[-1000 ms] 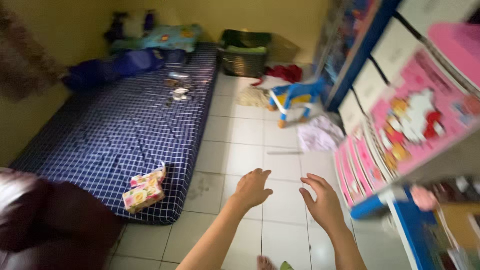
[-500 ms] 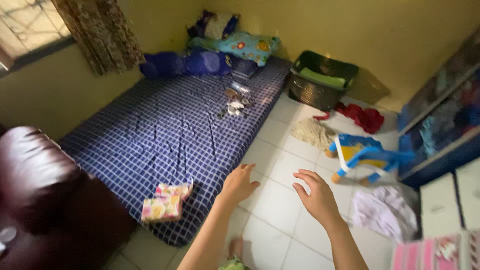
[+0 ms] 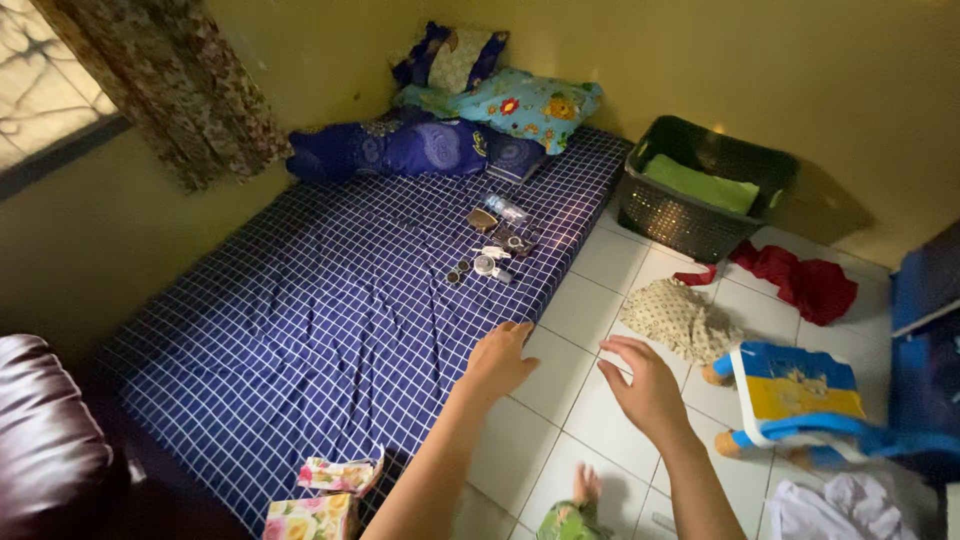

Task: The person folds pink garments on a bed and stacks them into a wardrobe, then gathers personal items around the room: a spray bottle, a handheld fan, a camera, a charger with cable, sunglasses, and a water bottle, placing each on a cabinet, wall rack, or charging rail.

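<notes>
Reaching, empty and spread-fingered: left hand (image 3: pixel 497 358) and right hand (image 3: pixel 645 385), toward the blue white-checked floor mattress (image 3: pixel 330 300); small scattered items (image 3: pixel 490 255) beyond, needing a longer stretch forward.

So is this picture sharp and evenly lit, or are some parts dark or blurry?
Head view: dim, warm light. The window at top left glows pale, while the brown seat at bottom left sinks into shadow. The basket throws a soft shadow on the yellow wall. The left hand and right hand look fairly sharp, and the checked mattress lines bend slightly toward the edges.
</notes>
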